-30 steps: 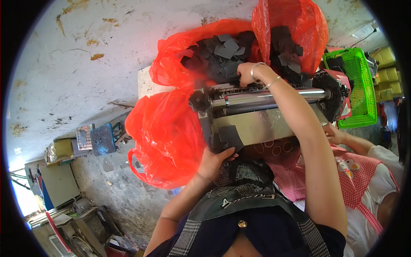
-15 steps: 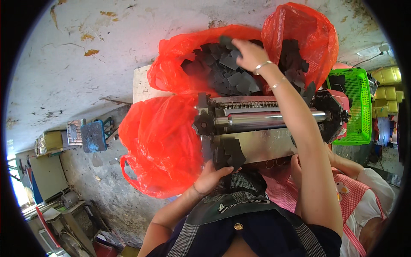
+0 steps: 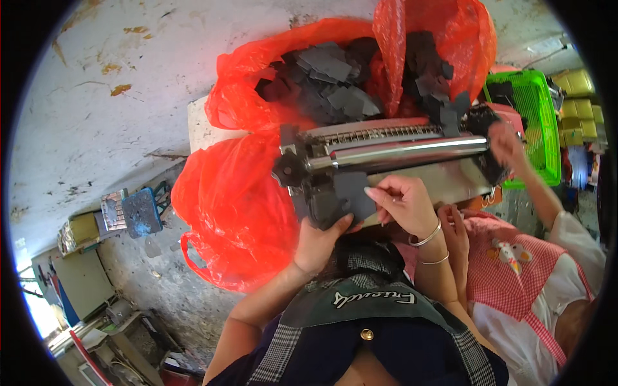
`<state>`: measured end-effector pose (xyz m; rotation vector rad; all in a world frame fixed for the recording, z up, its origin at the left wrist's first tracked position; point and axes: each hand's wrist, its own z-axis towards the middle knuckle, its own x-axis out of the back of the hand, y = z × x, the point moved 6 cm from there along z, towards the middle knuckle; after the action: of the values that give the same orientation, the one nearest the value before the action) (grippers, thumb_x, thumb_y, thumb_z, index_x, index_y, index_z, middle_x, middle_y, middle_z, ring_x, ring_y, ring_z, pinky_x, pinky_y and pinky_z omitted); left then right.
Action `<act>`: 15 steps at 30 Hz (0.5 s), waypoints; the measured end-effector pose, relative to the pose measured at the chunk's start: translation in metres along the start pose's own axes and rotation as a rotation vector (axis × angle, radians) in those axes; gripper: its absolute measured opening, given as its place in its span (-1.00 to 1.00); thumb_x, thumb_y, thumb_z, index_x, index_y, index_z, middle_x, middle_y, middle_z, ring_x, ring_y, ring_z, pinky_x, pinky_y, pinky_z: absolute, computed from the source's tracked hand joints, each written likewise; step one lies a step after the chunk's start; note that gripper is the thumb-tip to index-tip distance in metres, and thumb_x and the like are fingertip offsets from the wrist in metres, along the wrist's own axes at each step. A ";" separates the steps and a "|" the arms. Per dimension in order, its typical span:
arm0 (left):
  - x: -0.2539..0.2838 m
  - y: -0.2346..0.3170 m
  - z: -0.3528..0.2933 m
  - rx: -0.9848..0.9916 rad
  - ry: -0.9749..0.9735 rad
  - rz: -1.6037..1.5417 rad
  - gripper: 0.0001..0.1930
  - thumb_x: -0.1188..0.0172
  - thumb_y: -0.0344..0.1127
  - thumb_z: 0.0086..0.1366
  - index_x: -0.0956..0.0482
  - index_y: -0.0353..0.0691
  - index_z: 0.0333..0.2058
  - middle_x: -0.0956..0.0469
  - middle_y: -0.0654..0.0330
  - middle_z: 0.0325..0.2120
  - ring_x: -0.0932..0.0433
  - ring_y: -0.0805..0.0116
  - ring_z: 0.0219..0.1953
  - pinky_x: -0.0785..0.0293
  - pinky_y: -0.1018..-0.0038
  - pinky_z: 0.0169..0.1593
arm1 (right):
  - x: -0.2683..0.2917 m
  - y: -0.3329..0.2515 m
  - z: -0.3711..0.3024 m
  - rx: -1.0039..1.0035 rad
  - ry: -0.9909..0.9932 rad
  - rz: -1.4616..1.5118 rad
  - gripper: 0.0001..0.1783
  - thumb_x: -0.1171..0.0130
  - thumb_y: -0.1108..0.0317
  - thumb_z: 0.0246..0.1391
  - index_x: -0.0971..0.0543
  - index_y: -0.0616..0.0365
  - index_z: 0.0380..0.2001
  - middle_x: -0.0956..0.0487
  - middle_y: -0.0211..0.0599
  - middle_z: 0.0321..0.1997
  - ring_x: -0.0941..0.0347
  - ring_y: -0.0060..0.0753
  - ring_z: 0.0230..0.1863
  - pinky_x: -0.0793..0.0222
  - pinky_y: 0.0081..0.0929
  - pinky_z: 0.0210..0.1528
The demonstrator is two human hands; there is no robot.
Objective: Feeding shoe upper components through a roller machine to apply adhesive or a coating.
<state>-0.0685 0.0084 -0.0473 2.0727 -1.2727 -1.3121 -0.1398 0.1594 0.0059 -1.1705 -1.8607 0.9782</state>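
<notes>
Scuffed grey floor [image 3: 161,276] spreads at eight o'clock from the hands. The left hand [image 3: 317,246] has its thumb clamped over a few dark flat pieces [image 3: 341,201]; the right hand's [image 3: 411,204] fingertips nearly meet at their three o'clock edge, though whether they pinch it I cannot tell. The pieces look thin, light and fairly stiff, best held by an edge. From them, a steel roller [image 3: 412,152] lies at two o'clock, an open red bag [image 3: 226,96] toward eleven.

Only a pale corner of the worktop [image 3: 197,125] shows; on it lies an open red plastic bag [image 3: 233,90] of black sheet pieces [image 3: 325,67], beside a metal roller machine [image 3: 412,152].
</notes>
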 end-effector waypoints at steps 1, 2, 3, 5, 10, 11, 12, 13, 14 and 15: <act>-0.001 0.004 -0.002 -0.014 -0.001 -0.016 -0.67 -0.01 -0.59 0.28 -0.37 -0.33 0.02 -0.45 0.07 -0.05 -0.50 0.25 -0.04 -0.56 0.30 -0.03 | 0.005 0.010 -0.006 -0.007 0.010 0.011 -0.72 -0.21 0.27 0.11 -0.52 0.28 -0.53 -0.49 -0.38 -0.70 -0.37 -0.67 -0.70 -0.20 -0.66 -0.67; 0.001 0.007 -0.007 -0.003 -0.005 -0.007 -0.67 -0.01 -0.59 0.28 -0.37 -0.33 0.02 -0.45 0.07 -0.05 -0.50 0.25 -0.04 -0.56 0.30 -0.03 | 0.013 0.028 -0.011 -0.049 0.010 -0.002 -0.71 -0.19 0.27 0.11 -0.52 0.29 -0.54 -0.49 -0.36 -0.70 -0.37 -0.66 -0.72 -0.21 -0.64 -0.70; -0.001 0.007 -0.009 0.081 -0.080 -0.144 -0.67 -0.01 -0.56 0.29 -0.36 -0.33 0.04 -0.44 0.03 -0.02 -0.50 0.20 -0.04 -0.55 0.28 -0.02 | 0.017 0.042 -0.013 -0.086 0.014 -0.015 -0.69 -0.18 0.26 0.12 -0.51 0.30 -0.56 -0.49 -0.33 -0.70 -0.37 -0.65 -0.74 -0.22 -0.61 -0.72; -0.001 0.005 -0.013 0.158 -0.180 -0.285 -0.63 -0.02 -0.46 0.32 -0.31 -0.36 0.09 -0.43 -0.08 0.00 -0.51 0.07 -0.04 -0.52 0.22 0.00 | 0.021 0.055 -0.010 -0.027 0.056 -0.059 -0.70 -0.17 0.27 0.13 -0.51 0.30 -0.55 -0.49 -0.38 -0.71 -0.39 -0.65 -0.73 -0.28 -0.64 -0.68; -0.002 -0.005 -0.017 0.096 -0.094 -0.004 -0.70 -0.07 -0.45 0.30 -0.41 -0.34 0.00 -0.54 0.06 -0.17 -0.57 0.20 -0.18 -0.58 0.35 -0.11 | 0.003 0.052 0.008 0.236 0.270 0.201 -0.68 -0.13 0.22 0.17 -0.53 0.29 -0.50 -0.54 -0.36 -0.62 -0.44 -0.63 -0.67 -0.37 -0.68 -0.61; 0.001 -0.005 -0.017 0.061 -0.027 0.041 -0.75 -0.08 -0.47 0.29 -0.44 -0.35 -0.06 -0.57 0.11 -0.24 -0.59 0.26 -0.24 -0.58 0.40 -0.13 | -0.007 0.055 -0.004 0.114 0.112 0.172 -0.70 -0.15 0.24 0.17 -0.54 0.31 -0.46 -0.55 -0.36 -0.58 -0.45 -0.66 -0.64 -0.37 -0.70 -0.60; 0.002 -0.008 -0.016 0.060 -0.025 0.043 -0.75 -0.08 -0.47 0.29 -0.44 -0.35 -0.06 -0.57 0.11 -0.24 -0.59 0.26 -0.24 -0.58 0.40 -0.13 | -0.009 0.049 -0.015 0.115 0.110 0.174 -0.70 -0.15 0.24 0.17 -0.54 0.31 -0.46 -0.55 -0.36 -0.58 -0.45 -0.66 -0.64 -0.37 -0.70 -0.60; 0.004 -0.011 -0.015 0.046 0.012 0.104 -0.76 -0.10 -0.47 0.27 -0.46 -0.33 -0.07 -0.57 0.13 -0.25 -0.59 0.29 -0.25 -0.59 0.42 -0.15 | -0.019 0.041 -0.026 0.142 0.001 0.133 -0.71 -0.15 0.26 0.16 -0.54 0.33 -0.45 -0.55 -0.37 -0.58 -0.44 -0.67 -0.64 -0.34 -0.70 -0.61; 0.006 -0.012 -0.015 0.033 0.049 0.164 -0.76 -0.13 -0.47 0.26 -0.47 -0.31 -0.09 -0.58 0.14 -0.26 -0.59 0.32 -0.26 -0.59 0.44 -0.17 | -0.028 0.037 -0.033 0.168 -0.108 0.091 -0.72 -0.16 0.28 0.15 -0.54 0.35 -0.43 -0.54 -0.39 -0.59 -0.44 -0.69 -0.64 -0.32 -0.70 -0.62; 0.004 -0.010 -0.015 0.032 0.046 0.169 -0.76 -0.13 -0.47 0.26 -0.47 -0.31 -0.09 -0.58 0.14 -0.26 -0.59 0.32 -0.26 -0.59 0.44 -0.17 | -0.028 0.042 -0.032 0.165 -0.052 0.056 -0.76 -0.18 0.32 0.13 -0.54 0.35 -0.42 -0.54 -0.37 -0.59 -0.43 -0.71 -0.64 -0.31 -0.72 -0.63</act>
<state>-0.0504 0.0076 -0.0490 1.9567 -1.4223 -1.1706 -0.0865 0.1537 -0.0213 -1.1130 -1.7578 1.1802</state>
